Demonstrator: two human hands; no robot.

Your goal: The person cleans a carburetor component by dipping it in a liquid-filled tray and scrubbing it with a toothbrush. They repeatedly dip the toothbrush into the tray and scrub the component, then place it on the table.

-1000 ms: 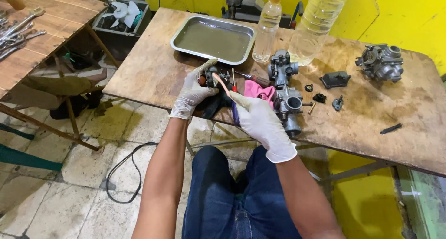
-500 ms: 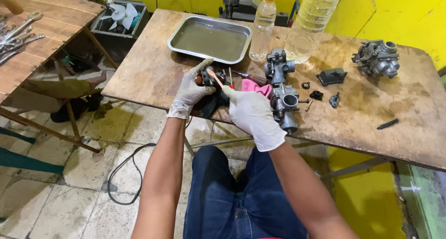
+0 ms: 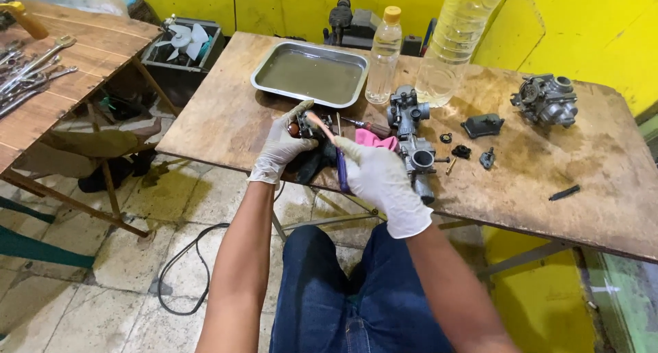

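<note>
Wooden desk (image 3: 226, 120) across upper frame; carburetor (image 3: 415, 130) centre, apart, small parts beside. Left hand (image 3: 281, 147) clenched round small part (image 3: 305, 127), centre frame. Right hand (image 3: 373, 175) grasping brush (image 3: 340, 168). Cleaning underway, reassembly left.

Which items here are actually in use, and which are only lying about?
In use:
left hand gripping small metal part
right hand holding blue-handled brush

Lying about:
metal tray
two plastic bottles
carburetor at far right
wrenches on side table
</note>
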